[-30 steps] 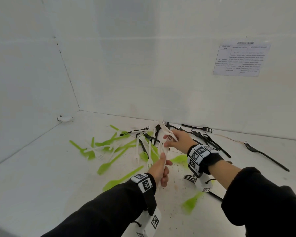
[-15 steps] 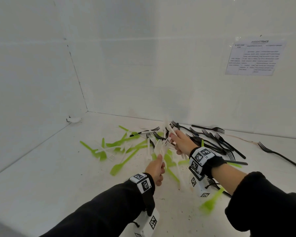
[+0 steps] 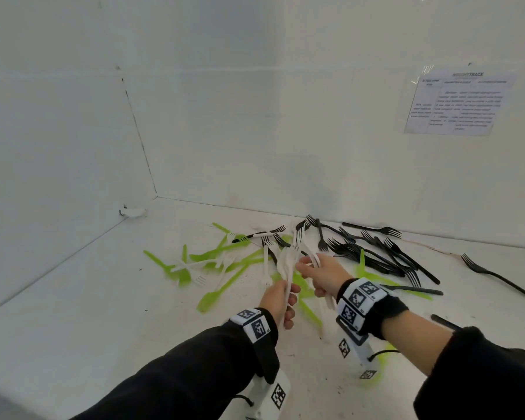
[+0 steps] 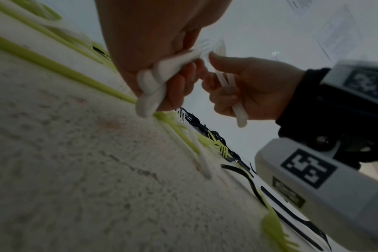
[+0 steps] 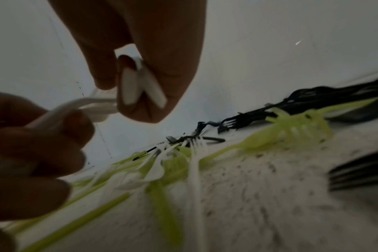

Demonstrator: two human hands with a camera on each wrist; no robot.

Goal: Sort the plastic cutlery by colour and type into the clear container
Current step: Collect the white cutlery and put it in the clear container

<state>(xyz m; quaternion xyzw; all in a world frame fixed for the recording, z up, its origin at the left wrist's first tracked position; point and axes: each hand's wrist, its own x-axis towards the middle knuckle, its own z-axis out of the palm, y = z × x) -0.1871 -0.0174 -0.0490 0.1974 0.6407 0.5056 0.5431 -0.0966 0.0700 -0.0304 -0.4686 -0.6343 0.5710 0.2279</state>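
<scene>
Left hand (image 3: 281,301) grips a bunch of white forks (image 3: 287,265), handles down, tines up. Right hand (image 3: 322,275), touching just beside it, clutches two white forks (image 4: 231,92). Handles run near parallel. Clear container not in view.

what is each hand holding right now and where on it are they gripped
Both hold white plastic forks by the handles. The left hand grips a bunch of white forks at the handle ends; the right hand holds a couple more by theirs.
</scene>
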